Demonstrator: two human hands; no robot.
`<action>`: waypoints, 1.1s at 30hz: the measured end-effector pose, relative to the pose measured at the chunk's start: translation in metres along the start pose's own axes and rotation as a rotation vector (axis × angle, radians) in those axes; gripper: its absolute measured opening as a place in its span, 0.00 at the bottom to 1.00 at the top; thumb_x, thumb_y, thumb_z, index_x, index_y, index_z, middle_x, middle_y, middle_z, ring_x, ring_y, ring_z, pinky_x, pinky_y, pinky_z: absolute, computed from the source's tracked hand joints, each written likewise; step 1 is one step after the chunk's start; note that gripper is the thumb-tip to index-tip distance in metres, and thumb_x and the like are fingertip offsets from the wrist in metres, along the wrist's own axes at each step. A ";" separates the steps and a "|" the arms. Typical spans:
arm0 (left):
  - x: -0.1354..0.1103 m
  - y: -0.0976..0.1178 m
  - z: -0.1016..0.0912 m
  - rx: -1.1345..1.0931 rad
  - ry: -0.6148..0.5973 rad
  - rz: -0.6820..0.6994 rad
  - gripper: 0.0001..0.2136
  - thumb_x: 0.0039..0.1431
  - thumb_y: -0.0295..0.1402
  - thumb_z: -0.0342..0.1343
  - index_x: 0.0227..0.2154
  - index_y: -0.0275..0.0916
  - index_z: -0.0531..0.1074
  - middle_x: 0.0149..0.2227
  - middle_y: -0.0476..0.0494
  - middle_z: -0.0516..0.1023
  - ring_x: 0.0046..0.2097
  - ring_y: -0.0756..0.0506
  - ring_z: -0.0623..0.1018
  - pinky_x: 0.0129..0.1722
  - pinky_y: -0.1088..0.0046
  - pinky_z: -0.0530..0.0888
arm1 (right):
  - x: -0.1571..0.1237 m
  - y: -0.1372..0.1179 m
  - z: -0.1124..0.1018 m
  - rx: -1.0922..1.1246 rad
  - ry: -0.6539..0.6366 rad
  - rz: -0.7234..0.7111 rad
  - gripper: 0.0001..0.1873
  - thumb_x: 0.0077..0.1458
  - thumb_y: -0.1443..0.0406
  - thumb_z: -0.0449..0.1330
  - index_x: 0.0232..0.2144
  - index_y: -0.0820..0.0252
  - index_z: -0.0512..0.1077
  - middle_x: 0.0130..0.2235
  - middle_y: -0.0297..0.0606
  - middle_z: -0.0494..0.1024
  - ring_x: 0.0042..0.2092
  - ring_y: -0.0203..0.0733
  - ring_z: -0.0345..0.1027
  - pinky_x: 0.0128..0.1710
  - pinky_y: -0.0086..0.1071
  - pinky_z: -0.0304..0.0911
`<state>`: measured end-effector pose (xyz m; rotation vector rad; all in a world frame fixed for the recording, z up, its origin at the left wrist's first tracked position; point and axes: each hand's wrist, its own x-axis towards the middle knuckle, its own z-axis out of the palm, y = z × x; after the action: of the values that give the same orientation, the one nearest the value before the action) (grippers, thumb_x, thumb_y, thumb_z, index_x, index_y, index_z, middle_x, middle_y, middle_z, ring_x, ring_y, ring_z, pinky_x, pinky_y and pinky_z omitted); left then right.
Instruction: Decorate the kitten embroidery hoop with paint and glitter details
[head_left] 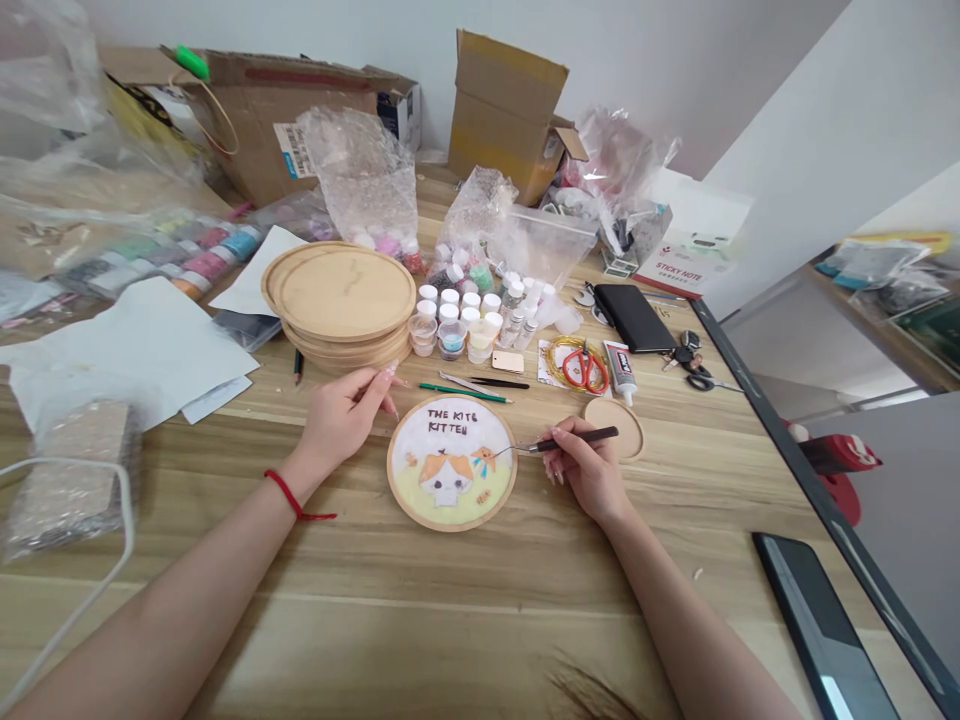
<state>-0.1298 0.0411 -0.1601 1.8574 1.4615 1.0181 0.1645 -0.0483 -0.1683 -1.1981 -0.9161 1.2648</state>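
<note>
A round wooden-framed picture (451, 463) lies on the wooden table (337, 640) between my hands, showing an orange-and-white cat's face under the handwritten words "THE KITE KITTEN". My left hand (341, 415) hovers at its upper left edge, fingers loosely curled, holding nothing that I can see. My right hand (589, 470) pinches a slim dark-handled pointed tool (570, 440), whose thin metal tip reaches over the picture's right side, near a small orange kite shape. A red cord circles my left wrist.
A stack of round wooden trays (337, 295) and several small paint jars (457, 320) stand beyond my hands. Red-handled scissors (583, 368), a glue tube (621, 372) and a round wooden coaster (619, 428) lie to the right. Cardboard boxes (510, 115) and plastic bags (360, 170) crowd the back.
</note>
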 end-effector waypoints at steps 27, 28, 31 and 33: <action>-0.001 -0.001 0.000 0.003 -0.003 -0.015 0.19 0.65 0.44 0.47 0.27 0.38 0.76 0.27 0.48 0.81 0.28 0.49 0.75 0.31 0.75 0.69 | -0.001 0.000 0.000 -0.034 -0.022 0.016 0.13 0.53 0.58 0.65 0.24 0.60 0.72 0.18 0.33 0.74 0.16 0.32 0.61 0.14 0.26 0.54; -0.001 -0.001 0.000 0.003 -0.003 -0.016 0.19 0.64 0.44 0.47 0.26 0.38 0.76 0.27 0.48 0.81 0.28 0.49 0.76 0.32 0.75 0.69 | 0.000 0.000 0.000 -0.033 -0.021 0.016 0.13 0.53 0.58 0.65 0.24 0.60 0.72 0.18 0.33 0.74 0.16 0.32 0.60 0.14 0.26 0.54; -0.001 -0.001 0.000 0.004 -0.003 -0.016 0.18 0.64 0.44 0.48 0.27 0.38 0.76 0.27 0.48 0.81 0.29 0.49 0.76 0.32 0.75 0.70 | 0.000 0.000 0.000 -0.032 -0.021 0.016 0.13 0.53 0.58 0.65 0.23 0.59 0.72 0.18 0.32 0.73 0.16 0.32 0.60 0.14 0.26 0.54; -0.001 0.000 0.000 0.004 -0.006 -0.016 0.18 0.64 0.43 0.48 0.29 0.38 0.77 0.26 0.49 0.80 0.29 0.49 0.76 0.32 0.75 0.70 | 0.000 0.000 -0.001 -0.030 -0.020 0.015 0.13 0.53 0.58 0.65 0.23 0.60 0.72 0.18 0.32 0.73 0.16 0.31 0.60 0.14 0.26 0.54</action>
<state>-0.1301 0.0406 -0.1606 1.8477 1.4734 1.0018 0.1652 -0.0486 -0.1682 -1.2202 -0.9456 1.2813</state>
